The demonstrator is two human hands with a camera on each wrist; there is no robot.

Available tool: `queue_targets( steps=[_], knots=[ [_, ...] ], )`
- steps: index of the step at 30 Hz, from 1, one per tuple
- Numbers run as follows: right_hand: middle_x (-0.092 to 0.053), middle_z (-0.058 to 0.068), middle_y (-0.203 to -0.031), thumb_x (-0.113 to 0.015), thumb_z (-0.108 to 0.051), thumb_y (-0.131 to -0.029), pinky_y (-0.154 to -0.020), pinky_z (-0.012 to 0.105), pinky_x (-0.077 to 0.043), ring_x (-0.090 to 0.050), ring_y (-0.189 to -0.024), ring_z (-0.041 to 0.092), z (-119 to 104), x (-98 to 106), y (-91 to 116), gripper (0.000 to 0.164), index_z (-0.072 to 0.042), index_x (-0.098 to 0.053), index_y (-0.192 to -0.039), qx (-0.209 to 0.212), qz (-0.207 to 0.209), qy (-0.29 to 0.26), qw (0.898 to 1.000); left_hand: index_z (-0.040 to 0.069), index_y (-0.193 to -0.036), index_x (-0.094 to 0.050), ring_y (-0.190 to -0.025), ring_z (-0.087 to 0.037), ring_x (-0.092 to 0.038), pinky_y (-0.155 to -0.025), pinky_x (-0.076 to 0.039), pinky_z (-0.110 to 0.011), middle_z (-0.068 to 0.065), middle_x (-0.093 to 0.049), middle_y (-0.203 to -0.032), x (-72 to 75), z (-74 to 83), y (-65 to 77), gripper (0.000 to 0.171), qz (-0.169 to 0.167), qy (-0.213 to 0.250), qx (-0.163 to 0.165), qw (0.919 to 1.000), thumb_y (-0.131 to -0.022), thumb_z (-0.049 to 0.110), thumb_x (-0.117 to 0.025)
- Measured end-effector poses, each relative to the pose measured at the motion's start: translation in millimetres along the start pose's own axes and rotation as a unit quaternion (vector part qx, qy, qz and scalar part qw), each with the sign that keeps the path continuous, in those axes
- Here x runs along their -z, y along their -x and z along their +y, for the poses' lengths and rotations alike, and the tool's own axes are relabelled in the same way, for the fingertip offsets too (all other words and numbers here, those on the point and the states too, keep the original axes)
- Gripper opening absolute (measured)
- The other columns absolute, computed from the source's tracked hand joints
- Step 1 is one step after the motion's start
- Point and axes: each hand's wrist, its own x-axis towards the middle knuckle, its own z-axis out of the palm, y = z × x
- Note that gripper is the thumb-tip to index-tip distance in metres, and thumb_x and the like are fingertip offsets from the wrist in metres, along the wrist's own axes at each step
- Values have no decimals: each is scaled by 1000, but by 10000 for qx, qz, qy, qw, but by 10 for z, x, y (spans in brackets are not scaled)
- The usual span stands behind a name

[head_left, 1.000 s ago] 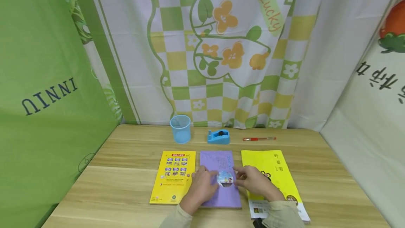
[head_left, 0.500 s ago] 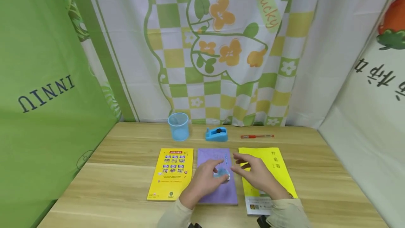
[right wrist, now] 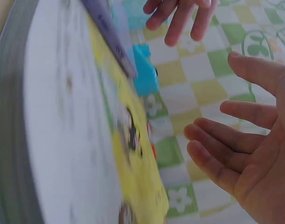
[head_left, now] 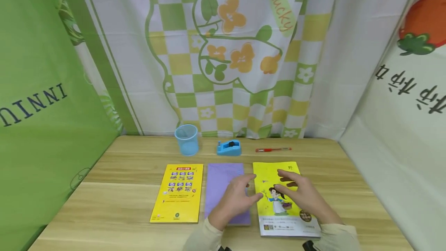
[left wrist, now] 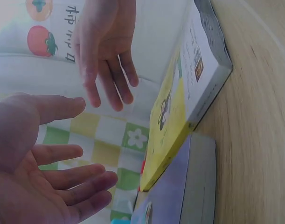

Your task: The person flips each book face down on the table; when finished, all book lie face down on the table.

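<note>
My left hand [head_left: 234, 197] hovers over the right side of a purple book [head_left: 219, 185], thumb and fingers spread. It hides the round picture on that cover in the head view. Over the upper right of a yellow book [head_left: 275, 208] with a drawn girl on its cover is my right hand [head_left: 308, 196], its fingers also apart. Both the left palm [left wrist: 49, 172] and the right palm [right wrist: 254, 158] hold nothing in the wrist views. A second yellow book [head_left: 179, 198], covered with small pictures, lies left of the purple one.
Behind the books stand a blue mesh cup [head_left: 188, 142] and a blue tape dispenser [head_left: 229, 148]. A red pen [head_left: 273, 150] lies right of them. The wooden table [head_left: 115, 200] is bounded by a patterned curtain [head_left: 223, 104] at the back and cloth at both sides.
Both hands were at the round picture on the purple book. They have lifted and shifted rightward, the right hand now over the yellow book. The head view has turned slightly right.
</note>
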Motion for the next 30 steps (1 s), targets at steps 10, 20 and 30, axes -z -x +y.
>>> queue_targets(
  steps=[10,20,30],
  knots=[
    [-61,29,-134,-71,-25,-94,-91,51,-55,-65,-112,42,292,255,107,57,6,-54,-138,-382,22,238,9990,-1,-137,-58,-105,-31,-65,-91,-54,-40,-18,-65,-129,-176,83,-91,59,2,37,294,9996,-86,23,-78],
    [-61,33,-130,-83,-16,-82,-86,48,-57,-67,-103,36,475,288,-18,71,13,-51,-138,-898,-307,482,9943,-1,-130,-63,-123,-41,-56,-105,-44,-54,-20,-66,-128,-359,9,-166,56,263,-290,795,9961,-81,18,-81],
    [-66,25,-118,-87,-19,-76,-86,50,-53,-62,-100,30,491,217,-82,81,13,-49,-139,-1370,-323,900,9860,-1,-127,-66,-117,-41,-59,-104,-41,-57,-19,-69,-121,-433,-39,-203,56,230,-898,884,9918,-77,19,-82]
  ],
)
